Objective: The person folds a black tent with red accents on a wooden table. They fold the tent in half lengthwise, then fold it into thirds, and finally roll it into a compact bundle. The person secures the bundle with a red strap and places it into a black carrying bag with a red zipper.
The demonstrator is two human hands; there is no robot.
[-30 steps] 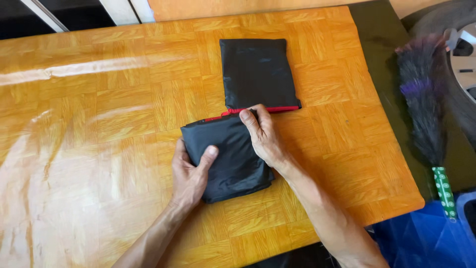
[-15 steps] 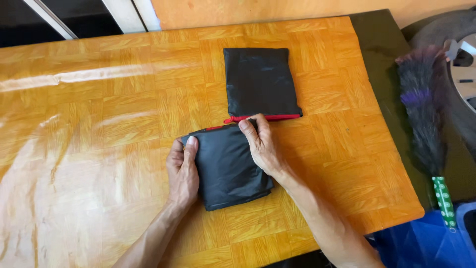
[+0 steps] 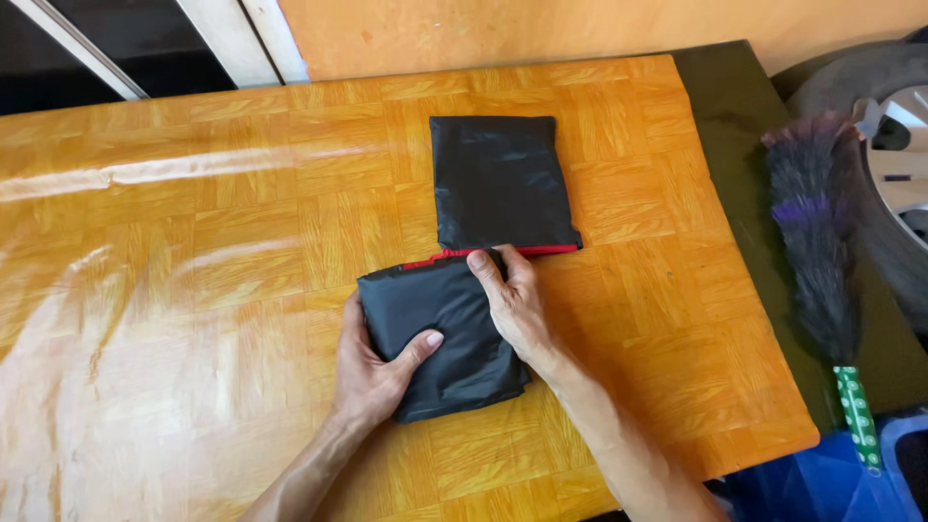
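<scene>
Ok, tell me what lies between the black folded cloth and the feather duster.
In the head view, only bare tabletop and then a dark green mat lie between the black folded cloth and the feather duster.

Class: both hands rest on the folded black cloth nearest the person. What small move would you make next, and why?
Probably press the left hand and right hand flat to smooth the near cloth: its edges look puffy and skewed beside the neat far cloth.

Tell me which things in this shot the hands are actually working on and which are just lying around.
In hand:
- black fabric bag with red trim, near end folded over
- left hand, gripping the folded end
- right hand, pressing down at the fold

Lying about:
- dark feather duster with green handle
- car tyre and wheel
- blue container
- glossy wooden table
</scene>
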